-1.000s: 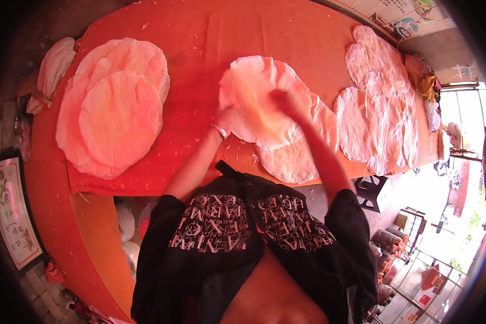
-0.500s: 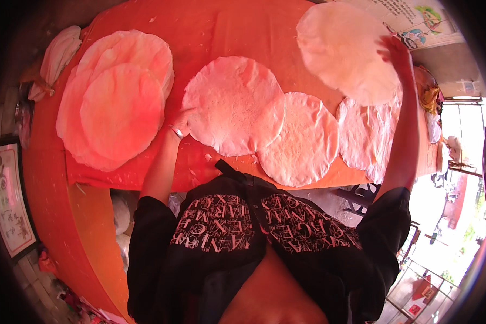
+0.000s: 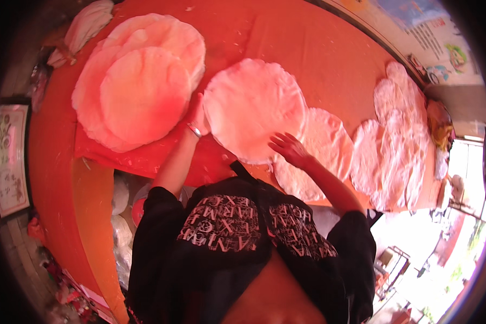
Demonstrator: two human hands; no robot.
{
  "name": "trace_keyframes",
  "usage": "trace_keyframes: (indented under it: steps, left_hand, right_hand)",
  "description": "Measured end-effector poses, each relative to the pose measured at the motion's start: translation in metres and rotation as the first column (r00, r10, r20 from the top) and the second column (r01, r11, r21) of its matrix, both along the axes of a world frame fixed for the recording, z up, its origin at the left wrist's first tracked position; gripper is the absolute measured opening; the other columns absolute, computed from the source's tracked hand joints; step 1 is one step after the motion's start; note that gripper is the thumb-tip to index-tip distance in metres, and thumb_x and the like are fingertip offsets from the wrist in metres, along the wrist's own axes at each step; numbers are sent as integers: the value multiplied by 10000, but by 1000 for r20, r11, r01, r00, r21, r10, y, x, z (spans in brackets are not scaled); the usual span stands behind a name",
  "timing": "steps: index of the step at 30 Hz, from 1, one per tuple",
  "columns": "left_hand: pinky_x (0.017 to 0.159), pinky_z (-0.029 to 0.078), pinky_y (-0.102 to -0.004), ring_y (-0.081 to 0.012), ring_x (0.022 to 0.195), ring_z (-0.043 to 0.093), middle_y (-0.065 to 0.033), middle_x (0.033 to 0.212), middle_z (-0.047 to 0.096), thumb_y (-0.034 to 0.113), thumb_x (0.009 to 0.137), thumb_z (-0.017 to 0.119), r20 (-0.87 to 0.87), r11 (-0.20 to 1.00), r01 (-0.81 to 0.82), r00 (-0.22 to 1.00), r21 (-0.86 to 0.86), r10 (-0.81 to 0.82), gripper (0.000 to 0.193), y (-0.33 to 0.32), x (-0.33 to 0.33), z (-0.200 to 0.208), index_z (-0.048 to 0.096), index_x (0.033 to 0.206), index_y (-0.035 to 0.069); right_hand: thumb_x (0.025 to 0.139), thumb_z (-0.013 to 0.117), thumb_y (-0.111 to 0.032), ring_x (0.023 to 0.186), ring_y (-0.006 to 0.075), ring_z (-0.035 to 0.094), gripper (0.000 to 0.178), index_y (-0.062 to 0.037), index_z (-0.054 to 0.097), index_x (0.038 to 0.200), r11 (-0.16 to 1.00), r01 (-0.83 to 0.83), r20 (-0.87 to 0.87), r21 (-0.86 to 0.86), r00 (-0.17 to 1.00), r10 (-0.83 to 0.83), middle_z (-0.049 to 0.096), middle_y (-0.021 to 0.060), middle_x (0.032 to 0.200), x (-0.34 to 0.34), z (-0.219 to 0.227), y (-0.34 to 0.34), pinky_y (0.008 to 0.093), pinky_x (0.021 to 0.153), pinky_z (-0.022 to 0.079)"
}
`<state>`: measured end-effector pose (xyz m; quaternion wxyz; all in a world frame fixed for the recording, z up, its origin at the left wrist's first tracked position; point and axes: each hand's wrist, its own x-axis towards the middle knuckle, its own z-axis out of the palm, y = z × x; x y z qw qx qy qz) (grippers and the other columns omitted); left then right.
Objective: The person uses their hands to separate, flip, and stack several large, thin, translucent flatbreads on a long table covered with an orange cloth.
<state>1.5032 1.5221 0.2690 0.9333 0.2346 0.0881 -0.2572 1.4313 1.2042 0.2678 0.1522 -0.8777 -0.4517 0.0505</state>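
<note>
Head view. On the desk [image 3: 318,70], close to the middle of the near edge: one round sheet [image 3: 256,100], thin, pale, apparently soft, spread nearly flat with shallow wrinkles. Just to its right, partly covered by it: a second sheet [image 3: 328,148], lightly creased, reaching close to the near edge. Toward the left end of the desk: a stack [image 3: 144,92] of round sheets, rims offset. Toward the right edge: a group of wrinkled sheets [image 3: 391,148], overlapping and puckered.

Left hand [image 3: 198,117], bracelet [image 3: 194,129] at the wrist: at the round sheet's left rim, between it and the stack, fingers extended toward the far edge; cannot tell whether pinching the rim or only resting against it. Right hand [image 3: 290,150]: over the round sheet's near right part, palm down, fingers spread apart, gripping nothing; contact hard to tell.

Handling, as judged: best to steady the left rim lightly and sweep outward from the centre with flat, relaxed fingers, easing wrinkles without poking or tearing. Check the overlap with the second sheet: likely to cling and drag. Avoid snagging the stack's rim with the bracelet.
</note>
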Motion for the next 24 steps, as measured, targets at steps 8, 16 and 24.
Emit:
trace_keyframes:
  steps: [8,16,24]
  left_hand:
    - [956,353,-339,-189,1120,444,-59,1214,468,88,779,567,151,952,137,971,275,-183,505,7,63,16,379,1247,63]
    - [845,425,-315,-184,1036,487,-79,1180,475,263,797,575,414,838,-445,860,316,300,472,150,169,82,420,1190,52]
    - [884,414,-418,-251,1071,459,-126,1169,458,354,842,502,-137,522,-333,729,785,671,473,256,78,-40,418,1131,-10]
  right_hand:
    - [767,600,-301,1208,381,295,598,-69,364,1265,913,401,-128,-69,904,-407,316,214,1306,-16,24,-13,456,973,274]
    - [810,549,-276,1201,425,273,522,-12,395,1233,758,653,-170,-10,746,-644,316,263,1285,-34,-14,-44,453,974,274]
    - [762,537,-484,1255,453,71,799,5,220,1309,678,663,-156,-316,669,-727,116,282,1358,-41,-13,-12,536,1000,122]
